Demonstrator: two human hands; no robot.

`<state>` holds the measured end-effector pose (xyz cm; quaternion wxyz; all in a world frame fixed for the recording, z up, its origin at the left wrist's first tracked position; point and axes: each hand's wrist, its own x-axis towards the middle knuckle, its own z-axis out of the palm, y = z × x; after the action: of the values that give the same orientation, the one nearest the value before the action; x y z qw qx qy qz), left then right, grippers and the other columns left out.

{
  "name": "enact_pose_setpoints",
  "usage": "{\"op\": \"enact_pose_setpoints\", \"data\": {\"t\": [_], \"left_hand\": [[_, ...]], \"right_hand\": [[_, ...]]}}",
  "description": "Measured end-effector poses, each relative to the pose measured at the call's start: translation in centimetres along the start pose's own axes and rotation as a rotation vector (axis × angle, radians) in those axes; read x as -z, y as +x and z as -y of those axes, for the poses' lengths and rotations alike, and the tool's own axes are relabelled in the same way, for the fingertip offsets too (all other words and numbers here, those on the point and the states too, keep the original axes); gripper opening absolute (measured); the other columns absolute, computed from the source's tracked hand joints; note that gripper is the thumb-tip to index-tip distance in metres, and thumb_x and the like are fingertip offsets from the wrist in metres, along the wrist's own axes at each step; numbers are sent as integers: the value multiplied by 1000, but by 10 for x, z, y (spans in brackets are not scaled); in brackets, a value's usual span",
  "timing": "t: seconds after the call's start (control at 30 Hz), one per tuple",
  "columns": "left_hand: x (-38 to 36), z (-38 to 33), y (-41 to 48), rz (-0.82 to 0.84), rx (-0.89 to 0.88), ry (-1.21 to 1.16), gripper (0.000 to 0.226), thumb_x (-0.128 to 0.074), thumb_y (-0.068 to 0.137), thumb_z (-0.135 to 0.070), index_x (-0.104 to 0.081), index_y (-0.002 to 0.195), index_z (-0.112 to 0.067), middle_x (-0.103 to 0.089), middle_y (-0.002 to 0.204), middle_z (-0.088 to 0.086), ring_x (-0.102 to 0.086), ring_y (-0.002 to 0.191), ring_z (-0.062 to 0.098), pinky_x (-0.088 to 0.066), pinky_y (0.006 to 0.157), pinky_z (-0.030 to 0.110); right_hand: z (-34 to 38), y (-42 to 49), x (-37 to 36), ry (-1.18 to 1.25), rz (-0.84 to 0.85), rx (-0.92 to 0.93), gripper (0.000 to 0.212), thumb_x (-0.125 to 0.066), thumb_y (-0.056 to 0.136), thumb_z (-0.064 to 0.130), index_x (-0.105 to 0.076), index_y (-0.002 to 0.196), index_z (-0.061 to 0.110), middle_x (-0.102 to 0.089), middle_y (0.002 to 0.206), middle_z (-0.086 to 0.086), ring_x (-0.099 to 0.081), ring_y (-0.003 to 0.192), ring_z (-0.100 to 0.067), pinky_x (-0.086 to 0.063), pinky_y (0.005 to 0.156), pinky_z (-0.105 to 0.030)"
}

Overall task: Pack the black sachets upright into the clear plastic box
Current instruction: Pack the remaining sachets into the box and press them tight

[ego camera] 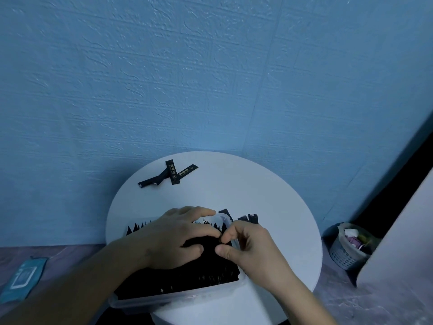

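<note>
Pressing packed sachets (199,275) back in box (182,299), flat left hand (178,233) makes room; right hand (248,249) pinches 1 sachet (220,240).

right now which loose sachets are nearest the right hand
The sachets just past the box's far right corner, right behind the right hand. The other loose ones lie crossed in a heap near the table's far edge.

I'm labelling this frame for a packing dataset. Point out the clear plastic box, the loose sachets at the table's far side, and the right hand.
clear plastic box (185,299): head view, its near wall.
loose sachets (173,172): head view, the middle sachet's printed face.
right hand (250,250): head view, back of the hand.
</note>
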<state>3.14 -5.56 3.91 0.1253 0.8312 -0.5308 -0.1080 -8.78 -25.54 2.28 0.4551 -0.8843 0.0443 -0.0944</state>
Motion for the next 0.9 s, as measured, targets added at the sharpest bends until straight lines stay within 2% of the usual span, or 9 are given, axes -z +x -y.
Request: {"op": "enact_pose_setpoints", "data": {"t": [0.07,0.2,0.3,0.37,0.5,0.6,0.73,0.8,0.9], "left_hand": [[0,1,0,4,0,-7,47,-46,97,-36,-39,138,-58,-13,162,-23,-13,150,4,-15,123,38],[0,3,0,6,4,-41,47,-46,98,-37,-40,139,-58,-12,162,-26,-11,150,1,-14,123,36],[-2,2,0,-11,9,-83,46,-46,98,-37,-46,141,-53,-17,161,-26,-17,147,-2,-18,122,34],[-5,1,-1,-48,26,-141,50,-42,92,-45,-52,141,-48,-23,159,-28,-24,144,-5,-23,120,33],[-7,3,-2,-48,46,-156,63,-29,81,-59,-52,139,-51,-21,156,-35,-22,142,-10,-23,119,31],[-7,7,-1,-30,33,-91,59,-31,83,-58,-49,138,-55,-16,157,-36,-17,143,-12,-21,121,31],[-6,11,-2,-9,7,-85,47,-43,92,-46,-42,137,-62,-13,158,-36,-15,146,-8,-18,120,32],[-5,11,-1,-5,2,-71,48,-46,95,-40,-40,137,-63,-12,159,-34,-14,146,-7,-17,120,32],[-5,11,-1,-7,-1,-67,48,-46,95,-40,-40,137,-63,-12,159,-34,-14,147,-5,-17,121,33]], "right_hand": [[-3,-1,1,84,-29,6,17,-85,83,23,-69,80,21,-49,57,18,-38,55,-4,-32,55,-18],[-18,3,16,268,-222,-75,15,-75,92,12,-68,79,15,-65,69,5,-53,61,-8,-44,64,-27],[-50,10,28,16,-339,-206,15,-71,92,18,-64,78,19,-68,76,6,-55,56,-10,-53,64,-38],[-66,14,32,-198,-333,-304,11,-69,90,33,-63,86,25,-69,82,11,-60,64,-12,-57,72,-41],[-70,24,30,-432,-232,-429,40,-68,82,59,-58,104,28,-64,94,15,-63,89,-13,-47,66,-32],[-66,33,29,-530,-145,-442,32,-69,78,50,-57,96,27,-64,91,10,-61,86,-15,-46,62,-31],[-72,37,34,-366,-136,-446,16,-71,74,32,-62,85,25,-71,78,7,-68,76,-17,-54,63,-33],[-73,34,37,-155,-132,-449,12,-73,75,21,-66,82,16,-75,71,1,-72,65,-21,-53,59,-33],[-69,28,42,155,-126,-432,13,-75,83,3,-63,79,-1,-67,65,-11,-62,55,-25,-47,55,-32]]}}
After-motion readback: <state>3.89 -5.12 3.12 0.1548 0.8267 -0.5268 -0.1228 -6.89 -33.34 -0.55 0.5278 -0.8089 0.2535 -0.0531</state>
